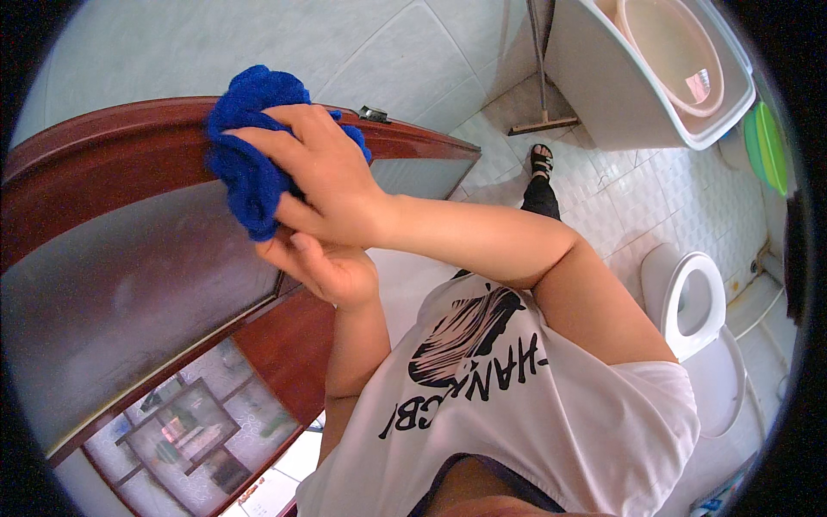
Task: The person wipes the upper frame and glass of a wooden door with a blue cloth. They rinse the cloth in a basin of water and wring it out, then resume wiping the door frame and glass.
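Observation:
My right hand [329, 171] grips a bunched blue cloth [252, 155], fingers spread over it. The cloth lies against the reddish-brown wooden frame [123, 139] of a door with a frosted glass panel [148, 304]. Just below, my left hand [329, 271] has its thumb raised and its fingertips at the cloth's lower edge. Part of that hand is behind the right one, so whether it grips the cloth is unclear. A small metal latch [373, 115] sits on the door frame, right of the cloth.
A floor squeegee [543, 123] leans by a large plastic tub [601, 84] holding a pink basin [717, 84]. A green basin [765, 148] stands beside it. The toilet [672, 310] is at right, its seat showing. My sandalled foot [541, 161] rests on the tiled floor [633, 200]. Pale wall tiles [394, 58] rise behind the door.

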Motion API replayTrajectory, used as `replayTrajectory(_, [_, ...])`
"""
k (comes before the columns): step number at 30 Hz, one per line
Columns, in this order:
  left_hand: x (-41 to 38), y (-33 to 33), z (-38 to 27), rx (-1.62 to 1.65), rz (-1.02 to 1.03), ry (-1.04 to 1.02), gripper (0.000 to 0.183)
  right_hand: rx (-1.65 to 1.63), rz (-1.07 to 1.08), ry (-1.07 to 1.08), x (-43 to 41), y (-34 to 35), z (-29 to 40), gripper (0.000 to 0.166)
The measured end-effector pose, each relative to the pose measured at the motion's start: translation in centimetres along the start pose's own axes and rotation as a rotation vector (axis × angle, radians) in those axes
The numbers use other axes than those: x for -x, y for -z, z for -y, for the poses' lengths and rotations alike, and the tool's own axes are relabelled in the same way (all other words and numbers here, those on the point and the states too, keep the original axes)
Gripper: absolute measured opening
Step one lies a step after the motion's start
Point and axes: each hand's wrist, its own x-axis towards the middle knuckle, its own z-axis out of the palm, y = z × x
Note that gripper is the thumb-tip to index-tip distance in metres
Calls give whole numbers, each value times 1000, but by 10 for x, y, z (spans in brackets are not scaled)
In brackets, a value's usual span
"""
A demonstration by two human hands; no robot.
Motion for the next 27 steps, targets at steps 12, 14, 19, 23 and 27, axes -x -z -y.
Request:
replayTrajectory(12, [53, 23, 74, -198, 102, 489, 32, 157, 73, -323, 102, 23, -89, 49])
replayTrajectory(14, [63, 26, 92, -188, 103, 571, 31, 228, 141, -367, 120, 31, -102, 51])
replayTrajectory(19, [78, 36, 135, -12, -8, 1011, 30, 373, 214, -560, 156, 46, -129, 52])
replayTrajectory(23, [96, 42, 166, 234, -230, 1286, 22, 366, 294, -772, 186, 58, -155, 52])
replayTrajectory(27, [114, 49, 185, 268, -332, 1430, 23, 342, 322, -1191, 210, 58, -170, 40])
